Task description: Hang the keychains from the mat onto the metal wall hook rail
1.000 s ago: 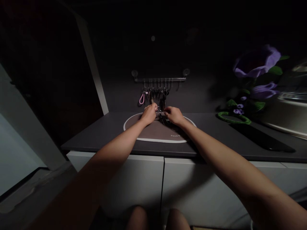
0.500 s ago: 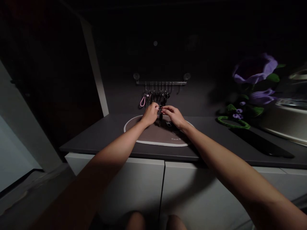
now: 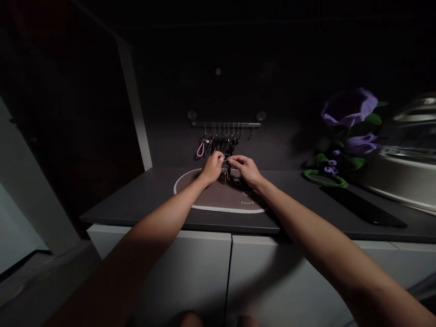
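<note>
Both hands meet in the middle: the left hand has its grip pinched on a key ring, and the right hand pinches that same ring from its own side. The keys dangle between them, over the brown mat; whether their tips touch it, I can't tell. Just behind, the clear hook rail on the wall carries a crowded row of more keys, a pink loop at its left end; hooks toward the right show bare. Over on the right sits a big pale pot with a see-through upper part, its contents too dark to read. Out to the left, counter stretches past the mat; in front, a narrow strip runs along the edge. To the right, more counter separates the mat from a black slab and a green ring.
</note>
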A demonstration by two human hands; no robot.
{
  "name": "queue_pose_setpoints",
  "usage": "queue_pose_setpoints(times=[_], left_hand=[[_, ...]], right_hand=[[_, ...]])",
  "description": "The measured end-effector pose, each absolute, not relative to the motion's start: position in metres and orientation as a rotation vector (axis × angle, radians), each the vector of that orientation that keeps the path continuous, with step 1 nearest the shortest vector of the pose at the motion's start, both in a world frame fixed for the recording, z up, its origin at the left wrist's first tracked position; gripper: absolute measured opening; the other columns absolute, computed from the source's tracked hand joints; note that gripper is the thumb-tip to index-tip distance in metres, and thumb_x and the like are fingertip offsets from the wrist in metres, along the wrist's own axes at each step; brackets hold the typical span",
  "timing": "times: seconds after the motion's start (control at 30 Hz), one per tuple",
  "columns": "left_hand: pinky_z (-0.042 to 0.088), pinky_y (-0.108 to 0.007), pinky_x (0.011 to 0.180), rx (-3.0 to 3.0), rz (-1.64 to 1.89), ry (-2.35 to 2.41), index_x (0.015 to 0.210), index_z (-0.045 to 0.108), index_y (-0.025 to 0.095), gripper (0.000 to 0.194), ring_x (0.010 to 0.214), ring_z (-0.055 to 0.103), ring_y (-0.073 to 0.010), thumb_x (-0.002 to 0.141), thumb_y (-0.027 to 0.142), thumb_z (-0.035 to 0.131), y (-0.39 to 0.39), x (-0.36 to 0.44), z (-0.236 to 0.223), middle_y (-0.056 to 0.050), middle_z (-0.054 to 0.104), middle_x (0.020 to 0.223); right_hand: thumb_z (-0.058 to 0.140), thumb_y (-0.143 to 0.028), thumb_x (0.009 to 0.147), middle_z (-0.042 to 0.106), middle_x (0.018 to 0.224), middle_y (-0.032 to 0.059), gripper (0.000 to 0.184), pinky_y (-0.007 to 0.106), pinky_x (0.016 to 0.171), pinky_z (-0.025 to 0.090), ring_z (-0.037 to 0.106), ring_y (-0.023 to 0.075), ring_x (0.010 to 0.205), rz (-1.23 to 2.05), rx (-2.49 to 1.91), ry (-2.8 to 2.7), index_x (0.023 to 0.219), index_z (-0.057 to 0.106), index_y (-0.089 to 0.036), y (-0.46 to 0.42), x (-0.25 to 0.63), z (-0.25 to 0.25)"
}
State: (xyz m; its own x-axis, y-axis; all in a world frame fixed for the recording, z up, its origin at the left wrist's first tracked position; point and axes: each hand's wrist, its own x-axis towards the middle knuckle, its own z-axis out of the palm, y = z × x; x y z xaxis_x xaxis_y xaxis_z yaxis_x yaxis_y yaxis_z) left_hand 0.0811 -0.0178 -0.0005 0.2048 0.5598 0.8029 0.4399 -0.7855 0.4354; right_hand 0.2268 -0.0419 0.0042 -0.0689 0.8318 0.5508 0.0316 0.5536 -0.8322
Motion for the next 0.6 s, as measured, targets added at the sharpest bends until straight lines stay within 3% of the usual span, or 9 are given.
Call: queue_pose_setpoints(times=[0.6], left_hand=[[0.041, -0.027, 0.073, 2.336, 1.69, 1.079, 0.086, 0.049, 0.017, 0.016, 0.077, 0.054, -0.0155, 0.085, 0.023, 0.034, -0.017, 0.0877, -0.0077, -0.005, 0.058, 0.081]], right_hand=[[0.069, -0.042, 0.058, 0.066, 0.077, 0.0037, 0.032, 0.028, 0.078, 0.041, 0.056, 0.0127, 0.072, 0.722, -0.853, -1.415, 0.073, 0.066, -0.013, -0.0431, 0.2326, 0.0059]])
